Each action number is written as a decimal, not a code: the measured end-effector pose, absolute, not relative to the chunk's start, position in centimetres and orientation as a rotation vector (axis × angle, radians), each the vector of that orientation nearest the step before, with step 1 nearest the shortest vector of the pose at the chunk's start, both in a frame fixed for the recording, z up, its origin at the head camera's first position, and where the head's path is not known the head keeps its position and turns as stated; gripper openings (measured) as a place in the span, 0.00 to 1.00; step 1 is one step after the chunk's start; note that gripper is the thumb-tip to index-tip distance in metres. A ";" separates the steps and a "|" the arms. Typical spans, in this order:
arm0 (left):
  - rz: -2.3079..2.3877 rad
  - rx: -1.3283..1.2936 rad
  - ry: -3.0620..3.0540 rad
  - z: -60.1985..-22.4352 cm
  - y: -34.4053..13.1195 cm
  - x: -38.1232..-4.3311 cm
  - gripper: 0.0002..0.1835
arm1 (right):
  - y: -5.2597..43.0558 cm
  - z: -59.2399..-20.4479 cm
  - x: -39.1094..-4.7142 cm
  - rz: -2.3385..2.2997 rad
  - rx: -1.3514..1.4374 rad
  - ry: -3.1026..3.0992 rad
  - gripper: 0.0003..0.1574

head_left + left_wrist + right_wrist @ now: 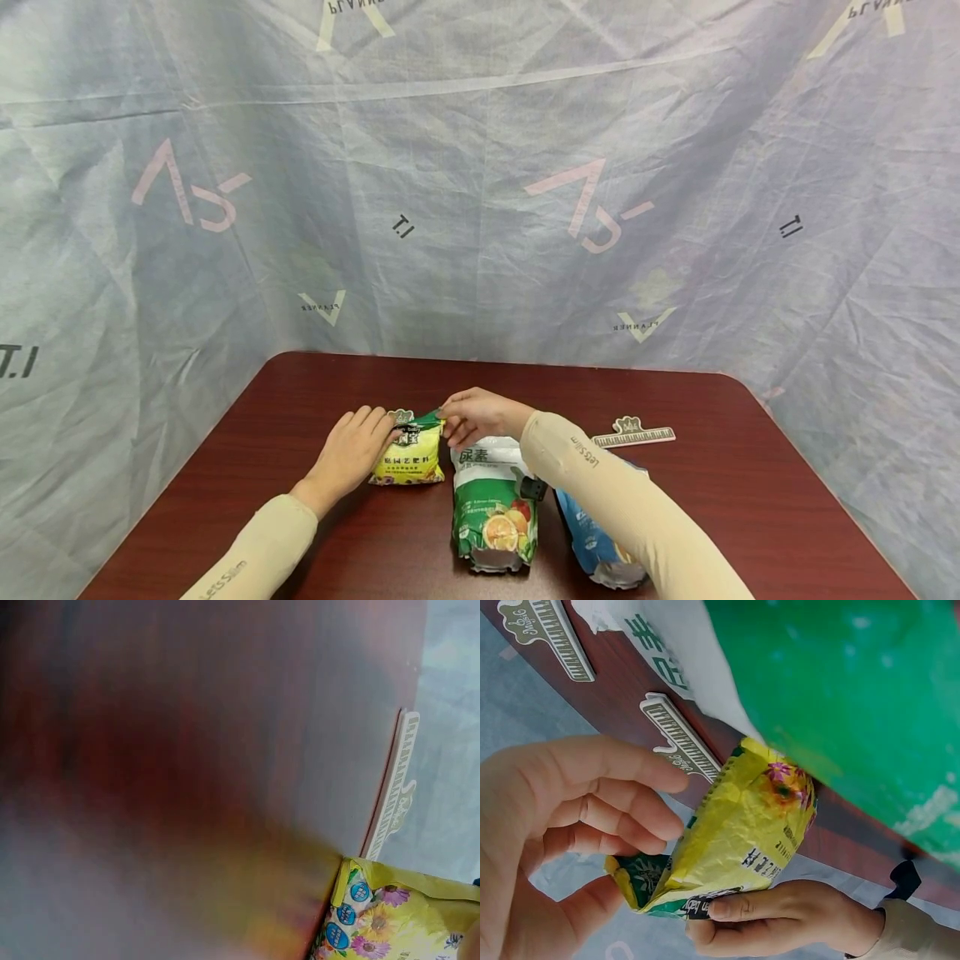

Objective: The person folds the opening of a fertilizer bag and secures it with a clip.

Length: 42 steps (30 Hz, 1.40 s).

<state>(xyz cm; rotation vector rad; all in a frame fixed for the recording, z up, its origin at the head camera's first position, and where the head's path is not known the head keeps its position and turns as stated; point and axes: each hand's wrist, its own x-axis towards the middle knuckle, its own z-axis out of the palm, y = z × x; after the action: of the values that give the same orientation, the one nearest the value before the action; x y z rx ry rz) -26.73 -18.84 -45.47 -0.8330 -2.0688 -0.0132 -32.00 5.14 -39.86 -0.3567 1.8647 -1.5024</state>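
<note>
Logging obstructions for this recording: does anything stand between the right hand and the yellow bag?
Nothing visible does: the right hand is at the top of the yellow bag, and the left hand holds it from the left. The green-and-white bag sits beside it, nearer the head camera, not between.

Left hand pinches; right hand apparently too.

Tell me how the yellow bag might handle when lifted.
The yellow bag will probably flex: its skin is creased and its green top bends over. It may sag if lifted by that top, since the body below looks filled.
</note>
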 end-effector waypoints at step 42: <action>-0.094 -0.896 -2.122 -45.3 -18.9 -26.5 0.20 | 6.5 -39.7 -29.0 -0.758 -1.064 2.925 0.15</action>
<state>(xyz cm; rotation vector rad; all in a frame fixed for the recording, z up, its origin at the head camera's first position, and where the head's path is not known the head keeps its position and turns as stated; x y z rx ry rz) -26.47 -18.95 -45.31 -0.8965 -2.1225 -0.0940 -29.04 6.46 -39.66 -1.0641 2.9247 -0.7576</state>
